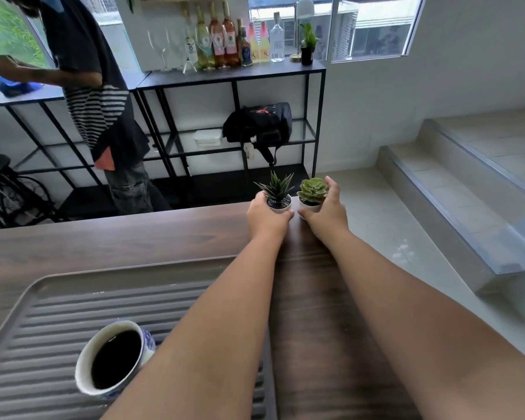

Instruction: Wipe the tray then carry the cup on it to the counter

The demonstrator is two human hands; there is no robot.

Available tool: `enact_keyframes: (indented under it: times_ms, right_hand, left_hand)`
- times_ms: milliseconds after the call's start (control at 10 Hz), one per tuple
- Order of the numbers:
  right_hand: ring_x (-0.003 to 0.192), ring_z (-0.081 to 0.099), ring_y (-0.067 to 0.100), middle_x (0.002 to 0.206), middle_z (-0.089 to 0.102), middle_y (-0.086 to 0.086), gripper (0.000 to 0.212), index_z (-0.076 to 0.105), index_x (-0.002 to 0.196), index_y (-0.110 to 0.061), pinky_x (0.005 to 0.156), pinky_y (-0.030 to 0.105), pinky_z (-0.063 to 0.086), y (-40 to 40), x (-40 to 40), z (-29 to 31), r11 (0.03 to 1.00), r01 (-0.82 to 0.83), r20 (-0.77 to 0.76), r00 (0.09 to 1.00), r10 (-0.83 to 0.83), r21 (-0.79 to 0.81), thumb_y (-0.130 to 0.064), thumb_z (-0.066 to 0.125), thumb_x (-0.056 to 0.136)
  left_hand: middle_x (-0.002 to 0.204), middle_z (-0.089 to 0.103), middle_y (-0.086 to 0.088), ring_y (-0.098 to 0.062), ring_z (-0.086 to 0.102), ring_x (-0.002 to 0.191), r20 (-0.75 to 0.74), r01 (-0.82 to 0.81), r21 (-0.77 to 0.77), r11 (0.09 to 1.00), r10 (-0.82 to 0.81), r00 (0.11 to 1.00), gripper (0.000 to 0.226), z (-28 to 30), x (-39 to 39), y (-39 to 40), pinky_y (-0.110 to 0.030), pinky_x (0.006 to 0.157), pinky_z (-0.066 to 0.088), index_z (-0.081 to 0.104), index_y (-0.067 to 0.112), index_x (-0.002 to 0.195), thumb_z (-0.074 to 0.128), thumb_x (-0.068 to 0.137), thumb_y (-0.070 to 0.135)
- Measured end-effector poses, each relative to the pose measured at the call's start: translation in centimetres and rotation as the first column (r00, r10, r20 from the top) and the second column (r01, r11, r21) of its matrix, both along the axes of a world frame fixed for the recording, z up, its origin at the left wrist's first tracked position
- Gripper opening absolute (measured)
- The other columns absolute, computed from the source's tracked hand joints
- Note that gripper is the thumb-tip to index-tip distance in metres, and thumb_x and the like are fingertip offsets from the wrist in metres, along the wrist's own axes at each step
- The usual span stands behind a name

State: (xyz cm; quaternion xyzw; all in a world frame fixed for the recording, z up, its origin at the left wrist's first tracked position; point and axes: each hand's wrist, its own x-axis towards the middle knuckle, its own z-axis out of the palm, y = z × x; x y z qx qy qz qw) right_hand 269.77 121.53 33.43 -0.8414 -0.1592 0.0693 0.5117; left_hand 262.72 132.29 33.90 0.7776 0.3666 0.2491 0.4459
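A grey ribbed tray (43, 301) lies on the dark wooden table (134, 234) at the lower left. On it stands a white and blue cup (112, 359) filled with dark liquid, partly hidden by my left forearm. Both arms reach to the table's far edge. My left hand (265, 216) grips a small white pot with a spiky plant (275, 189). Beside it, my right hand (328, 207) holds a small white pot with a round green succulent (312, 190). No cloth is in view.
A person in a dark striped shirt (94, 95) stands beyond the table at the left. Black metal shelves (234, 77) carry bottles and glasses, with a black bag (259, 124) below. Tiled steps (452, 192) rise on the right.
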Motion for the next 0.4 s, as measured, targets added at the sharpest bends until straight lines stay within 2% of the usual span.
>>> enact_keyframes:
  times_ms: [200,300,400]
  right_hand:
    - [0.115,0.051,0.031,0.129,0.051,0.017,0.098,0.01,0.144,-0.035,0.088,0.027,0.036,0.4,0.0,0.1,0.999,0.019,-0.013,1.0,-0.018,0.046,-0.031,0.076,0.072]
    - [0.113,0.053,0.029,0.128,0.052,0.016,0.105,0.005,0.145,-0.037,0.087,0.026,0.036,0.3,0.0,0.3,0.997,0.021,-0.018,1.0,-0.02,0.071,-0.028,0.078,0.069]
    - [0.119,0.051,0.026,0.133,0.049,0.013,0.113,0.003,0.146,-0.033,0.091,0.028,0.038,-0.7,-0.6,0.7,0.996,0.016,-0.043,0.999,-0.012,0.092,-0.022,0.082,0.067]
  left_hand:
    - [0.109,0.066,0.0,-0.019,0.062,0.102,0.014,0.017,-0.008,1.0,-0.017,1.0,0.056,-0.6,0.7,-0.2,-0.031,0.088,0.051,0.058,0.019,0.113,0.084,0.065,0.029]
    - [0.121,0.055,-0.004,-0.019,0.055,0.112,0.021,0.028,0.003,1.0,-0.028,0.999,0.072,-0.6,0.7,-0.2,-0.022,0.088,0.042,0.051,0.018,0.127,0.086,0.065,0.026]
    - [0.134,0.042,-0.005,-0.018,0.045,0.123,0.027,0.022,-0.052,0.998,-0.02,0.999,0.094,-0.2,-0.4,-0.5,-0.022,0.091,0.034,0.034,0.018,0.143,0.086,0.065,0.021]
